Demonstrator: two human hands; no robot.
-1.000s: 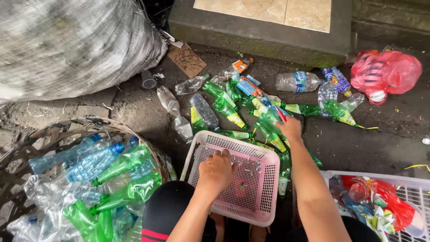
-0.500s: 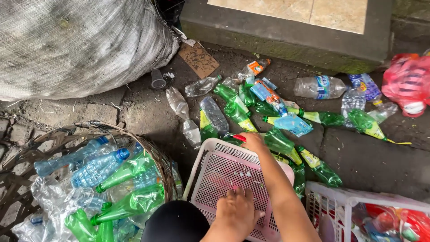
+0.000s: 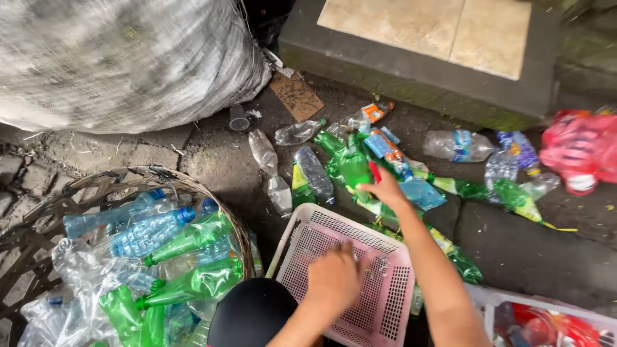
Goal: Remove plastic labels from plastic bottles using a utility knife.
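Two hands work over a pile of crushed plastic bottles on dark, damp ground. The right hand (image 3: 385,190) reaches out to the pile, its fingers (image 3: 371,186) pinched on a small red cap (image 3: 375,171), just above a crumpled green bottle (image 3: 350,168). The left hand (image 3: 334,280) rests down inside the pink basket (image 3: 392,302), a rectangular crate of perforated plastic mesh; its fingers are curled loosely together, and whether they hold anything cannot be told.

The loose pile holds roughly a dozen bottles: about five green ones, four or so clear ones, and a few with blue or orange labels, all flattened and wrinkled. One clear bottle (image 3: 457,145) lies apart at the far right of the pile.

At the left stands one round woven basket (image 3: 212,202) of dark cane, filled with more bottles, about four blue, five green, the rest clear. Behind it bulges one large grey woven sack (image 3: 122,61). A flat scrap of brown cardboard (image 3: 296,96) lies by a stone step (image 3: 411,64). One red plastic bag (image 3: 578,154) sits at the right edge, and a second white crate (image 3: 495,299) shows at the lower right.
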